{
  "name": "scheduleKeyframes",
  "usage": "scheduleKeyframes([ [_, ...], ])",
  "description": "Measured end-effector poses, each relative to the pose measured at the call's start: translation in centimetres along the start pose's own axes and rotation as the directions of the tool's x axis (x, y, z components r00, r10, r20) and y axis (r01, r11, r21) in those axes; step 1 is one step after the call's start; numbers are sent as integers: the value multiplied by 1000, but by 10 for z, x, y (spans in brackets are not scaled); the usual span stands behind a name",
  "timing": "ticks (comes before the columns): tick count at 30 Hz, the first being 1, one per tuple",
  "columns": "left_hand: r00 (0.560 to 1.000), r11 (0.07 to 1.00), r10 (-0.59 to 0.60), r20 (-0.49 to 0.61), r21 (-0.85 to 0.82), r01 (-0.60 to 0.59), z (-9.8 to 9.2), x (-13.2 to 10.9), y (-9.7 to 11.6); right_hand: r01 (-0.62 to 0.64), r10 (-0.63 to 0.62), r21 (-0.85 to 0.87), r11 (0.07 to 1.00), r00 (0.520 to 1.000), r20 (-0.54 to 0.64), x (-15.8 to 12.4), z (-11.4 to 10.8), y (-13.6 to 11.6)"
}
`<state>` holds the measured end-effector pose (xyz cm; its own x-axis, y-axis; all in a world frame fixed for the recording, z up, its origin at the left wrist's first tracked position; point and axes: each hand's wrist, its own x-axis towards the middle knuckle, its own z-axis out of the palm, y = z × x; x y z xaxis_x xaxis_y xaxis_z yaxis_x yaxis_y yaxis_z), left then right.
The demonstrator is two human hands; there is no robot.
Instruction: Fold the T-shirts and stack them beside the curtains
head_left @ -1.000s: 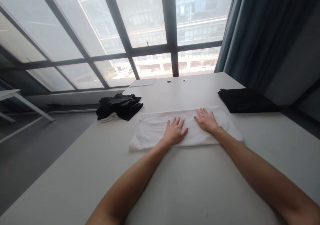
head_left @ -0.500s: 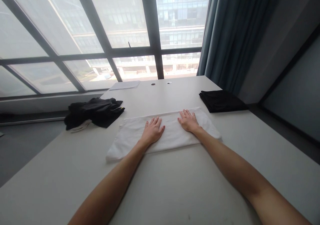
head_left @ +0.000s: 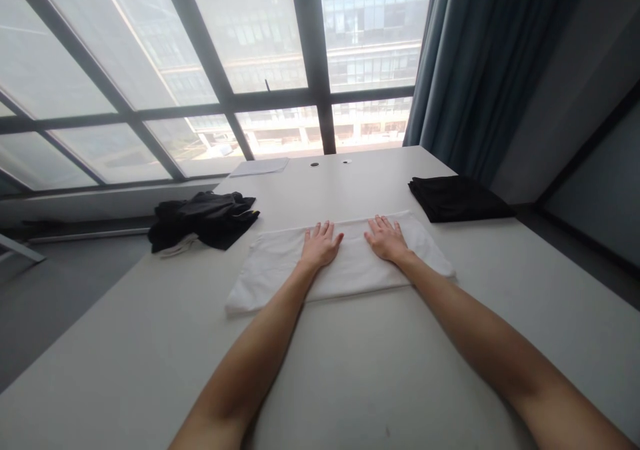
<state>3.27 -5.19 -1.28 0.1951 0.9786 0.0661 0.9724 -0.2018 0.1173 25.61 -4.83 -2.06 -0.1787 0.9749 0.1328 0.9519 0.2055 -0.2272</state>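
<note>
A folded white cloth [head_left: 273,267], perhaps a garment, lies as a long flat rectangle across the white table [head_left: 345,363]. My left hand [head_left: 321,245] rests palm down on its middle, with the fingers spread. To the right of it, my right hand [head_left: 387,238] also lies flat on the cloth near the far edge, fingers apart. Neither hand grips anything. Some of the cloth's near edge is hidden under my forearms.
A crumpled heap of black clothing [head_left: 205,218] with a bit of white sits on the table's left edge. Folded black cloth [head_left: 457,198] lies at the right. Paper sheets [head_left: 260,167] and two cable holes are at the far end, by the windows and a blue curtain [head_left: 465,70].
My left hand has slid slightly upward on the cloth and nearer my right hand. The whole view has shifted a little, so the table's things appear farther right.
</note>
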Motion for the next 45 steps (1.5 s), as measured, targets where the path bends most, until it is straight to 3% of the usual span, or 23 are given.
scheduleKeyframes([
  [16, 999, 999, -16, -27, -39, 15, 0, 0, 1, -15, 16, -19, 1000, 999, 30, -1, -3, -1],
  [19, 995, 998, 57, -79, -36, -60, -1, -2, 4, -13, 13, -19, 1000, 1000, 19, -1, -2, 0],
  [22, 984, 984, 172, -34, -34, -173, -2, -2, 6, -13, 13, -19, 1000, 1000, 15, -1, -2, 0],
  [25, 981, 980, 194, 27, -44, -193, -1, -1, 7, -24, 25, -17, 1000, 1000, 19, -2, -6, -3],
  [28, 982, 982, 187, 22, -38, -186, 0, 0, 6, -57, 56, -13, 998, 997, -57, -2, -10, -13],
  [31, 982, 981, 190, 19, -32, -189, 1, 0, 6, 33, -33, -1, 999, 993, -115, -2, -11, -24],
  [34, 980, 980, 197, 21, -26, -196, 1, -1, 7, 158, -158, 2, 987, 987, -7, -3, -7, -29],
  [38, 981, 981, 195, 24, -17, -194, 0, -1, 7, 178, -177, 4, 984, 982, 65, -6, -3, -29],
  [42, 981, 981, 192, 18, -13, -192, 1, -1, 7, 168, -169, 14, 986, 985, 39, -5, -2, -28],
  [45, 981, 981, 192, 21, -11, -192, 1, -1, 6, 92, -91, 17, 996, 994, -58, -2, -3, -24],
])
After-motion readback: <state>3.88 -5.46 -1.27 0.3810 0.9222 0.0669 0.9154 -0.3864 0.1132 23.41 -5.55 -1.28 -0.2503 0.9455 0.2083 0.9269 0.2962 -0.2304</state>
